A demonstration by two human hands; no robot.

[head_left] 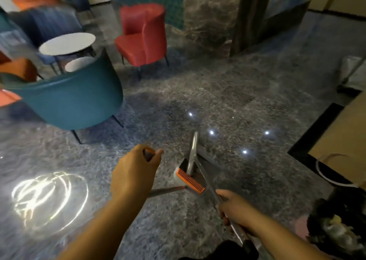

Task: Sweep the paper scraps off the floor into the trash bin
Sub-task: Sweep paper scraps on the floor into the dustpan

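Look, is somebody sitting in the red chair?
No, the red chair has a bare seat and stands alone on the floor beyond the teal chair.

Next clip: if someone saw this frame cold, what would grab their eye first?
Probably the two hands low in the frame: the left hand closed on a dark handle top, the right hand gripping a metal pole, with an orange-combed dustpan on the glossy floor between them. Next come the teal chair at left, the red chair behind it, and a bright swirl of reflected light at lower left.
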